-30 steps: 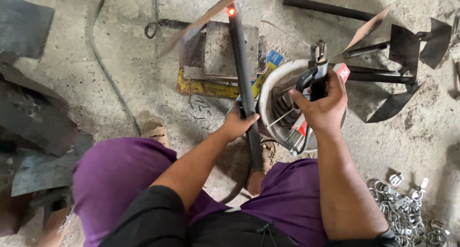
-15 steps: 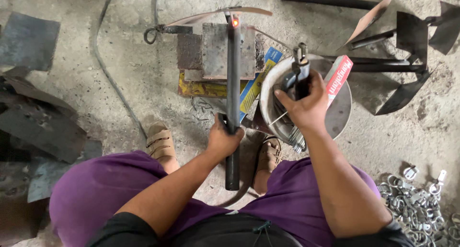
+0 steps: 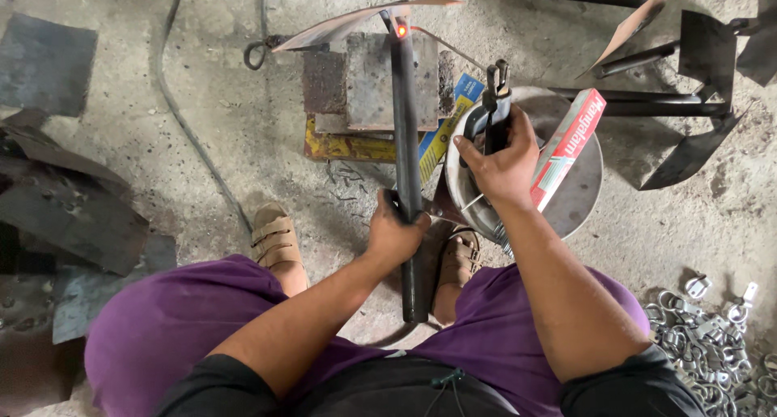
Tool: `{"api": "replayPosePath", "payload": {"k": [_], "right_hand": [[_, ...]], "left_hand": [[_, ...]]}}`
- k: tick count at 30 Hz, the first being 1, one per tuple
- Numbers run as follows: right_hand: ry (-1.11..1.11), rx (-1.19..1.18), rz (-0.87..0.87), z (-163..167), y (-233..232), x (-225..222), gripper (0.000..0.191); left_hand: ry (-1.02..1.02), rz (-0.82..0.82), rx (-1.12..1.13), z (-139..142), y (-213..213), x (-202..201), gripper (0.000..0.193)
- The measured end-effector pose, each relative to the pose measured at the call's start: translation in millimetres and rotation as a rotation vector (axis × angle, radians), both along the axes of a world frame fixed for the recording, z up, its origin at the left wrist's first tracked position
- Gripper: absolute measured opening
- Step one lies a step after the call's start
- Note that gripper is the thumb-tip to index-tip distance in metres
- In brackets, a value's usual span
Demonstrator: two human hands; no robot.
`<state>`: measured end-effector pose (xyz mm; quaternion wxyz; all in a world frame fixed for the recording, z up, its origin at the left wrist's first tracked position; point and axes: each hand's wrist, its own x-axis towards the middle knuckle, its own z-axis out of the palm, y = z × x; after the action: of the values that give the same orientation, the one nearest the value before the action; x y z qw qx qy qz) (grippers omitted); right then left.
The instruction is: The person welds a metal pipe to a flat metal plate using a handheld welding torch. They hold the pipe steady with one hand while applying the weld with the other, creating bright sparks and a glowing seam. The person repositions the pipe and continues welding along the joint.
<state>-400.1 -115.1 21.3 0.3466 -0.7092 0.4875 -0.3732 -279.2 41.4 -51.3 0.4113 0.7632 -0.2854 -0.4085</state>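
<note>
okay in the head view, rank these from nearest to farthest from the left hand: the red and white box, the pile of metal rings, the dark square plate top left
From the left hand:
1. Red and white box, to its right in the metal bowl.
2. Pile of metal rings, far right on the floor.
3. Dark square plate, far upper left.

The right hand (image 3: 503, 162) covers the electrode holder's (image 3: 492, 110) handle; the pile of metal rings (image 3: 712, 336) runs off the right edge; the pipe's (image 3: 407, 166) lower end lies behind the knees.
</note>
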Motion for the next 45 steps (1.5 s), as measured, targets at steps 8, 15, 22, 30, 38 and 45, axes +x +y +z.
{"api": "replayPosePath", "payload": {"k": [8,15,22,30,38,45], "right_hand": [[0.159,-0.169,0.014,-7.7,-1.7,1.9,0.071],[0.104,-0.234,0.061,-9.6,-0.4,1.6,0.069],[0.122,-0.211,0.088,-1.7,2.0,0.0,0.061],[-0.183,0.089,0.027,-5.2,2.7,0.9,0.070],[0.032,-0.126,0.065,3.0,3.1,-1.3,0.059],[0.145,-0.232,0.089,10.8,5.1,1.8,0.064]], "left_hand": [[-0.041,-0.015,-0.011,2.0,-0.9,1.7,0.064],[0.100,-0.033,0.034,-0.3,0.1,5.6,0.062],[0.042,-0.005,0.056,0.2,0.1,1.4,0.054],[0.064,0.008,-0.041,-1.7,1.1,2.9,0.059],[0.013,0.004,-0.052,-9.3,2.4,2.0,0.059],[0.025,-0.020,-0.042,-1.0,2.3,5.5,0.059]]}}
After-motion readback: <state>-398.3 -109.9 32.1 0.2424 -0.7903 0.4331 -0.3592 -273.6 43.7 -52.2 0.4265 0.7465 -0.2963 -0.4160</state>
